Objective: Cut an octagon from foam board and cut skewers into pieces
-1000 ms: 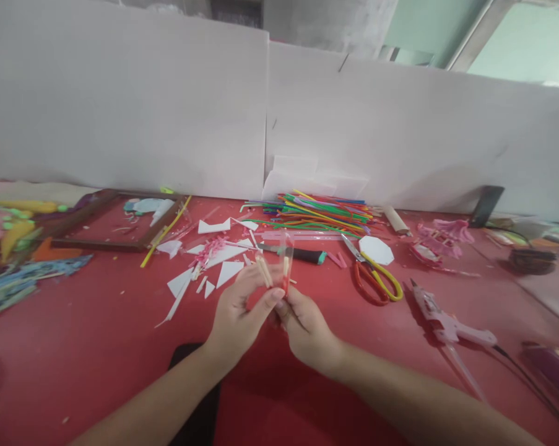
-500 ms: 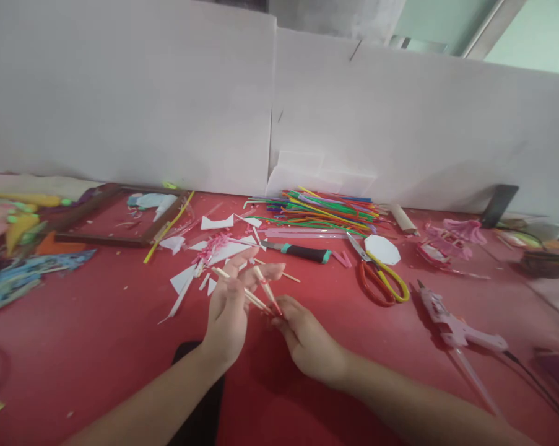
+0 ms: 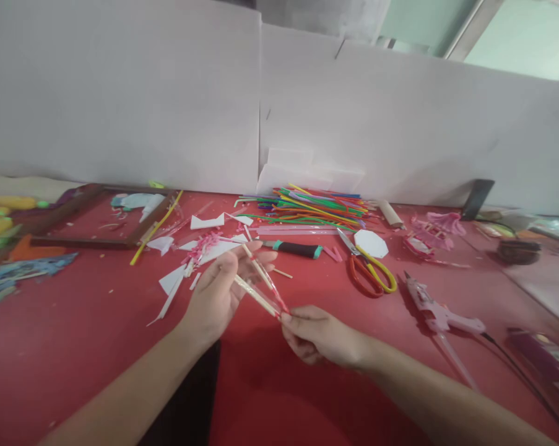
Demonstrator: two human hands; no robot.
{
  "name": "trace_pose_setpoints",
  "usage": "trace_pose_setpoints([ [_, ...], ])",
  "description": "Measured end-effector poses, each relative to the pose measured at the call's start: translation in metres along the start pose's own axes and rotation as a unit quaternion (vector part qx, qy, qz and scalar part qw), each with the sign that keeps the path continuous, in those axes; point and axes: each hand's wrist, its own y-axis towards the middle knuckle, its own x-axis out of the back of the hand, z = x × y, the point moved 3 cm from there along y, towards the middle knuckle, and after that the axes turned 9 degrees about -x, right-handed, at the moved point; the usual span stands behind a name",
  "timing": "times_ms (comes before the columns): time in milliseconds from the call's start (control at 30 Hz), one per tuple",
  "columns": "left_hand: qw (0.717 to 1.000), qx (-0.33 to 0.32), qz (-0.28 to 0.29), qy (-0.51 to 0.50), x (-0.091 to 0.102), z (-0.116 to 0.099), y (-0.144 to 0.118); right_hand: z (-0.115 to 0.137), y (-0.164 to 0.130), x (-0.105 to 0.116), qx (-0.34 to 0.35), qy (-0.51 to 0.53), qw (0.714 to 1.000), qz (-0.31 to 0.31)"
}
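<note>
Two blurred sticks between hands

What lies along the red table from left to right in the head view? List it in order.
Wooden frame → white paper scraps → left hand holding thin sticks → right hand → scissors → pink glue gun → dark bowl.

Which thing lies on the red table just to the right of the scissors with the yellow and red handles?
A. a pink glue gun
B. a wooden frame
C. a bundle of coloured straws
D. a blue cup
A: the pink glue gun lies on the red table right of the scissors; the wooden frame is far left and the coloured straws lie behind.
</note>
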Motion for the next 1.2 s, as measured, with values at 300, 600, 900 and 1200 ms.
trace_pose_setpoints([
  [300,0.991,0.089,-0.099,-0.013,0.004,0.024,0.001,-0.015,-0.01,-0.008,-0.092,0.078,0.993,0.004],
  [600,0.975,0.081,-0.204,-0.038,0.008,0.02,0.005,-0.015,-0.017,-0.001,-0.072,0.046,0.996,-0.037],
  [900,0.941,0.001,-0.321,-0.107,0.056,-0.019,0.039,-0.012,-0.04,0.041,-0.108,-0.123,0.984,-0.072],
  [1200,0.951,0.132,-0.236,-0.149,0.04,-0.025,0.033,0.006,-0.034,0.074,-0.003,-0.021,0.995,-0.095],
])
